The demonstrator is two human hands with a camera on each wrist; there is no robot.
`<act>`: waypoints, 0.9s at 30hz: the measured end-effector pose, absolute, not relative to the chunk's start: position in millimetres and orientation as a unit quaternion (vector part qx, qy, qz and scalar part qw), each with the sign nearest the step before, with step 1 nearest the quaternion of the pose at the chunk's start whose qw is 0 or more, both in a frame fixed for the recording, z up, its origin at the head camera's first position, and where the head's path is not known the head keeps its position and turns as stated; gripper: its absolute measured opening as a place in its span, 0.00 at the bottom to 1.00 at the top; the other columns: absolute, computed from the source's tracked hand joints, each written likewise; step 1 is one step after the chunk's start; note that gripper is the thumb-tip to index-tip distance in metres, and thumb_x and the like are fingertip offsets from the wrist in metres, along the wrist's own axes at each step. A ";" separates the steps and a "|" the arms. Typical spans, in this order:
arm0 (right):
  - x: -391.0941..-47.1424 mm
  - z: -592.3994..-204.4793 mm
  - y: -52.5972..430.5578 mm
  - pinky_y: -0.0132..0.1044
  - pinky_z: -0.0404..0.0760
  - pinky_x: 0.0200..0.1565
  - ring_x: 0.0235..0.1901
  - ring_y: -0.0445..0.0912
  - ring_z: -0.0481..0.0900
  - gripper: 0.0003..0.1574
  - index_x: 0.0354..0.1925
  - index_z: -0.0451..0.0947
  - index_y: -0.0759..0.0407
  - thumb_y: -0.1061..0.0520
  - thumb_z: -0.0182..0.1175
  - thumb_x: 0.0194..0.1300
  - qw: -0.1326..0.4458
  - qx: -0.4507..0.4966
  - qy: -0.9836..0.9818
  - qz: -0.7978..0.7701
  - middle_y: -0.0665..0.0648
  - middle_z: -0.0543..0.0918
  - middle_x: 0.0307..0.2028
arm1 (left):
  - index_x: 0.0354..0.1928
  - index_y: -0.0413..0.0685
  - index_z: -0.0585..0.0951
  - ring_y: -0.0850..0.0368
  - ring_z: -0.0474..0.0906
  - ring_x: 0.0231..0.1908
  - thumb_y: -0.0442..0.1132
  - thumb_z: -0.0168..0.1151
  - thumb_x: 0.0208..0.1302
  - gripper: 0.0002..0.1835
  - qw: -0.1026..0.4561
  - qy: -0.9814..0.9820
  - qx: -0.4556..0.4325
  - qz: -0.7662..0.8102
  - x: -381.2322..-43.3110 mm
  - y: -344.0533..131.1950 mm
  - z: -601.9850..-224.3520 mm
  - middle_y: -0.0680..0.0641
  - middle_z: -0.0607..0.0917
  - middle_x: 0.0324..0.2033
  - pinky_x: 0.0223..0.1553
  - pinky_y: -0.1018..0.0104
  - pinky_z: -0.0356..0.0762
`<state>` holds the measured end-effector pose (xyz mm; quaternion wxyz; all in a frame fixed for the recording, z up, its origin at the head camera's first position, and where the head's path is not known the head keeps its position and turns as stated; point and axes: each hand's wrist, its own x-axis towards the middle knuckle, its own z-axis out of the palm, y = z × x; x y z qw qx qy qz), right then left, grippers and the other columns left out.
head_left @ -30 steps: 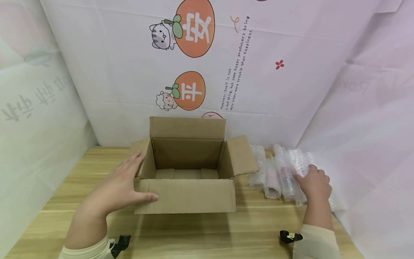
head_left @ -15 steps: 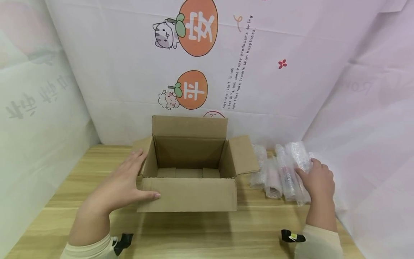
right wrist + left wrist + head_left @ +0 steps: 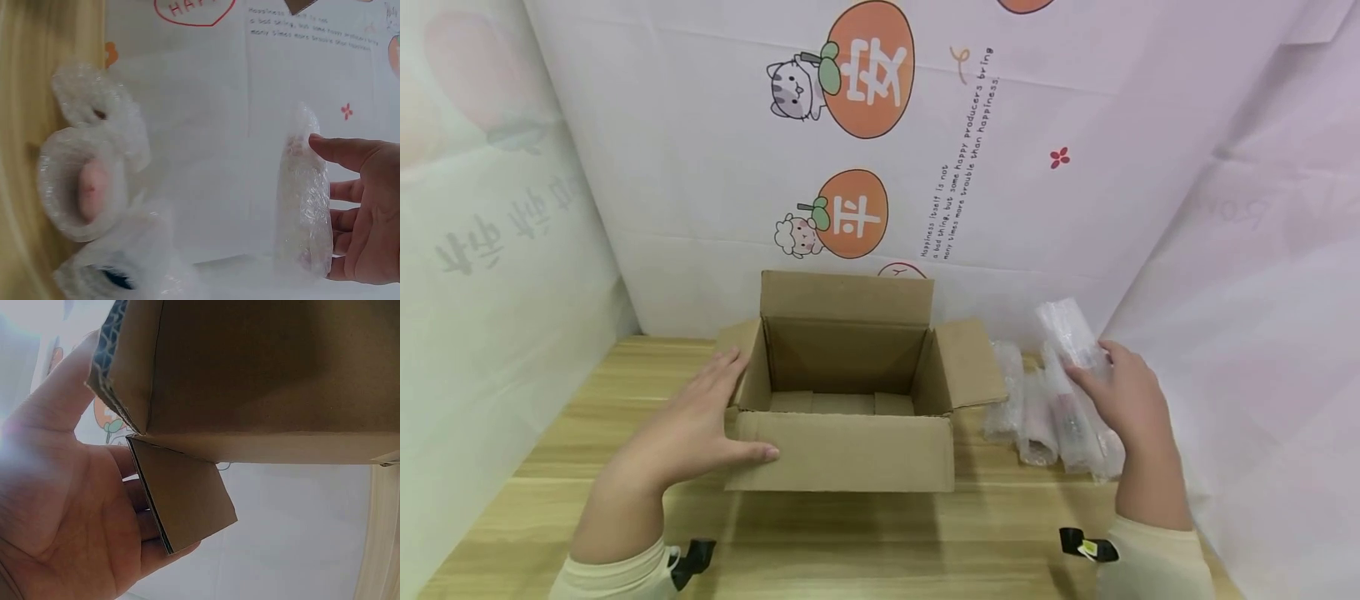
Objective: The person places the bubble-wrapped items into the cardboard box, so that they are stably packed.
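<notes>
Pinching a long, tipped roll (image 3: 1066, 330), the right hand (image 3: 1126, 396) is right of the box (image 3: 868, 450); the left hand (image 3: 692, 425), fingers straight, touches its left.

Box (image 3: 848, 358) on table (image 3: 835, 554), bundles (image 3: 1037, 429) at right, backdrop (image 3: 925, 150) behind

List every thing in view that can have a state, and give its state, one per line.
Cardboard box, open at the top, flaps spread, no contents visible.
Left hand, fingers against the left flap, thumb on the front flap.
Held parcel, bubble-wrapped, off the table.
Right hand, gripping the held parcel.
Other parcels, bubble-wrapped, lying side by side right of the box.
</notes>
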<state>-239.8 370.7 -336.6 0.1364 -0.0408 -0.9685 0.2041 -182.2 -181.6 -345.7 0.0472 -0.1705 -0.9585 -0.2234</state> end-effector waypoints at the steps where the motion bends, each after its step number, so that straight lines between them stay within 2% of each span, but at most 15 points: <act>1: -239.9 -331.6 368.4 0.73 0.64 0.55 0.63 0.74 0.60 0.57 0.75 0.51 0.67 0.28 0.50 0.67 0.133 -0.033 -0.969 0.207 0.78 0.63 0.66 | 0.77 0.44 0.48 0.36 0.45 0.75 0.80 0.64 0.39 0.71 0.048 -0.958 -0.171 -0.223 -182.1 -181.6 -345.6 0.39 0.50 0.77 0.71 0.34 0.50; 6: -242.7 -308.3 357.5 0.72 0.65 0.55 0.64 0.73 0.61 0.58 0.76 0.49 0.63 0.28 0.52 0.66 0.114 0.004 -0.969 0.220 0.77 0.62 0.67 | 0.78 0.44 0.48 0.37 0.45 0.75 0.80 0.64 0.39 0.71 0.047 -0.959 -0.170 -0.221 -182.2 -181.9 -345.4 0.40 0.49 0.77 0.72 0.36 0.49; 27: -260.5 -233.2 285.9 0.62 0.68 0.60 0.62 0.63 0.68 0.47 0.71 0.61 0.59 0.36 0.61 0.65 0.111 0.164 -0.956 0.215 0.66 0.70 0.65 | 0.78 0.43 0.47 0.37 0.44 0.76 0.78 0.66 0.40 0.71 0.038 -0.960 -0.170 -0.220 -184.7 -183.0 -346.5 0.40 0.47 0.77 0.73 0.37 0.48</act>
